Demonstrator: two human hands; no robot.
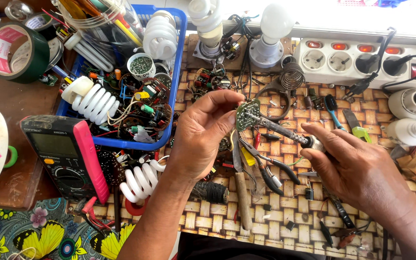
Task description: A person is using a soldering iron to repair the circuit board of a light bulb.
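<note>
Daylight came from the far side, where the sill behind the white power strip point(362, 58) was blown out to near white. My bench was bright and evenly lit, with only soft shadows under my left hand point(203, 135) and right hand point(357, 166). The picture stayed sharp at centre, while its edges bent slightly and the near corners softened.

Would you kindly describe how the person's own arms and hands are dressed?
Both are bare: the left hand and right hand wear no gloves, rings or watch, and no sleeve covers either forearm as far as the view shows.
</note>
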